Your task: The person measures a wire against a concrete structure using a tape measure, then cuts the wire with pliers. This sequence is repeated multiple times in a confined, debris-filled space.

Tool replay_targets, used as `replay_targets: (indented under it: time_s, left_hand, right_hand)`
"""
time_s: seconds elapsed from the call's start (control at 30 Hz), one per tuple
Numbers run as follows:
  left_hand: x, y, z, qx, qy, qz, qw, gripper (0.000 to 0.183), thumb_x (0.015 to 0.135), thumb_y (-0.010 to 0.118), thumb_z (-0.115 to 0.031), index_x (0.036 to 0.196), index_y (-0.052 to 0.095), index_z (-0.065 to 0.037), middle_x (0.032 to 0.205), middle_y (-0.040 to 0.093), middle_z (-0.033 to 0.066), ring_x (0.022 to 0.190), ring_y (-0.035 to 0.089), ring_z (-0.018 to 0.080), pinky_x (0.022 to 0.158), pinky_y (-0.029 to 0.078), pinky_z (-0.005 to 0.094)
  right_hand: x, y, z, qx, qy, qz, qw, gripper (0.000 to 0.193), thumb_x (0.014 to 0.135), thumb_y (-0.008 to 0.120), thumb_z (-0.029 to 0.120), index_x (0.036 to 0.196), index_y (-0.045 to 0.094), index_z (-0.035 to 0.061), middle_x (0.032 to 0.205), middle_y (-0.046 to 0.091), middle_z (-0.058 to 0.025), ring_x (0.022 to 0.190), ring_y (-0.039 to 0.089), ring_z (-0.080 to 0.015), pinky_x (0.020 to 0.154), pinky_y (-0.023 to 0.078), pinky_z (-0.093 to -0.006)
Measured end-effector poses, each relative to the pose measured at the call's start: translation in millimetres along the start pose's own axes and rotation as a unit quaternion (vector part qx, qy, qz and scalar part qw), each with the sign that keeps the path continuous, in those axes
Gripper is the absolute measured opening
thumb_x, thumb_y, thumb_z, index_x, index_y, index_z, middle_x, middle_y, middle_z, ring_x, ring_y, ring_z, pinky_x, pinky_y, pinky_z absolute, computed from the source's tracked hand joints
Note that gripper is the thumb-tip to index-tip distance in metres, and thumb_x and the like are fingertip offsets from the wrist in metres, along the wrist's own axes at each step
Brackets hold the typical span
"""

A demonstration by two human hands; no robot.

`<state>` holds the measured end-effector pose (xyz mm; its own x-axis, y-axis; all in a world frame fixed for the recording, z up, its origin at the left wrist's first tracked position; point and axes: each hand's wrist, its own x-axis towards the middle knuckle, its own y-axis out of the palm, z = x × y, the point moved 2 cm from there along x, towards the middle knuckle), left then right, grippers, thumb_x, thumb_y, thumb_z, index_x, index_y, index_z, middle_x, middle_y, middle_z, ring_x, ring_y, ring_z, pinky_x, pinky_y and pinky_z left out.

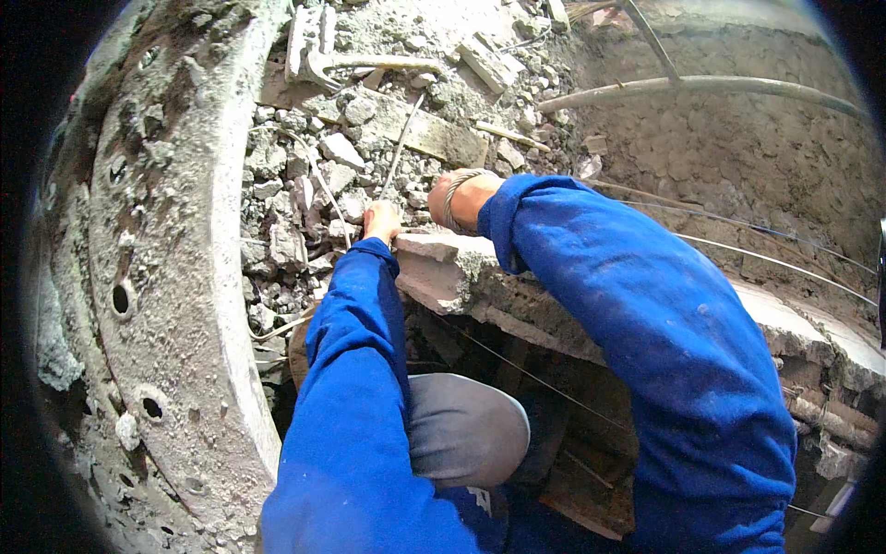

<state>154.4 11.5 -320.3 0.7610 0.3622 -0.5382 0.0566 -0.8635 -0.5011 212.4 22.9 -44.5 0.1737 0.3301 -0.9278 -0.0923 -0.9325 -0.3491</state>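
Observation:
Both of my hands are low over broken rubble (351,152), in front of the near edge of a broken concrete slab (434,263). My left hand (381,222) is closed in a fist, at the slab's left corner. A thin bent metal rod (403,143) runs down from the rubble to its knuckles; whether the fist holds it is hidden. To its right, my right hand (441,198) is bent inward over the slab's edge, its fingers out of sight. A twisted wire band (452,201) circles the right wrist.
A pitted concrete wall (185,277) with holes curves along the left. A hammer-like tool (378,63) lies at the top of the rubble. A long bent bar (720,85) and thin wires (775,261) cross the right side. My knee (466,429) is below the slab, beside a dark gap.

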Motion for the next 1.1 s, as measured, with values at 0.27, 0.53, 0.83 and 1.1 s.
replay_targets:
  time_s: [0.27, 0.53, 0.83, 1.1]
  left_hand:
    - [-1, 5, 8, -0.002, 0.001, -0.006, 1.000, 0.023, 0.076, 0.059, -0.022, 0.082, 0.069, -0.002, 0.086, 0.065, 0.0220, 0.085, 0.064, 0.0356, 0.074, 0.050, 0.0419]
    - [9, 19, 18, -0.023, -0.005, -0.029, 0.999, 0.033, 0.073, 0.063, -0.036, 0.081, 0.068, -0.004, 0.085, 0.064, 0.0226, 0.087, 0.063, 0.0360, 0.074, 0.048, 0.0412]
    - [2, 1, 6, -0.056, -0.056, -0.007, 0.997, 0.029, 0.073, 0.062, -0.026, 0.084, 0.068, -0.001, 0.089, 0.065, 0.0233, 0.089, 0.063, 0.0362, 0.078, 0.050, 0.0409]
    - [18, 21, 25, -0.088, -0.035, -0.025, 0.995, 0.040, 0.071, 0.064, -0.039, 0.081, 0.068, 0.000, 0.086, 0.065, 0.0241, 0.088, 0.063, 0.0373, 0.075, 0.049, 0.0414]
  right_hand:
    - [-2, 4, 13, 0.048, 0.021, -0.056, 0.997, 0.024, 0.077, 0.056, 0.018, 0.094, 0.071, 0.0118, 0.093, 0.068, -0.0111, 0.088, 0.066, -0.0271, 0.076, 0.053, -0.0364]
    - [-2, 6, 14, 0.060, 0.002, -0.059, 0.996, 0.026, 0.079, 0.054, 0.019, 0.097, 0.070, 0.0106, 0.095, 0.068, -0.0117, 0.090, 0.066, -0.0279, 0.076, 0.053, -0.0383]
    - [2, 6, 13, 0.066, 0.003, -0.068, 0.995, 0.023, 0.079, 0.055, 0.019, 0.094, 0.071, 0.0115, 0.097, 0.068, -0.0112, 0.091, 0.066, -0.0270, 0.076, 0.053, -0.0383]
    - [10, 9, 14, 0.052, 0.042, -0.082, 0.994, 0.027, 0.081, 0.053, 0.018, 0.103, 0.064, 0.0072, 0.093, 0.068, -0.0117, 0.088, 0.066, -0.0269, 0.074, 0.053, -0.0407]
